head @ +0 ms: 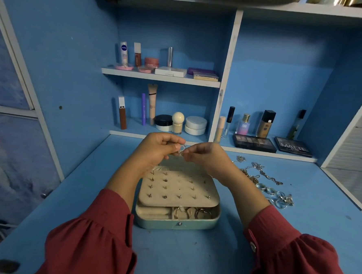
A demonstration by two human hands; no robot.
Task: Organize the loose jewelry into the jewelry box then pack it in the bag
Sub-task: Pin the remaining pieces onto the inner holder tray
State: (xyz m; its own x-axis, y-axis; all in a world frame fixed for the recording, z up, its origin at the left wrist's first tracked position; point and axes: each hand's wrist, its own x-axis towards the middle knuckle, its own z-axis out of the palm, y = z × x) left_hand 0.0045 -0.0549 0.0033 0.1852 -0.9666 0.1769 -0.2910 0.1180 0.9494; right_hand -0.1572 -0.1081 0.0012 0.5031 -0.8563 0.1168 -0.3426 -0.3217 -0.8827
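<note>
A pale green jewelry box (177, 224) lies open on the blue desk, its cream stud panel (178, 189) carrying several earrings and hoop rings lying in the front tray. Above the box's far side, my left hand (156, 150) and my right hand (206, 159) together pinch a small silver earring (181, 150) between their fingertips. Loose silver rings (277, 195) and chains (256, 171) lie on the desk to the right of the box. No bag is in view.
Shelves behind the desk (168, 259) hold cosmetics: tubes, jars, a perfume bottle (243, 124) and two eyeshadow palettes (254, 143) at the back right. A white cabinet frame borders the desk on the left and right.
</note>
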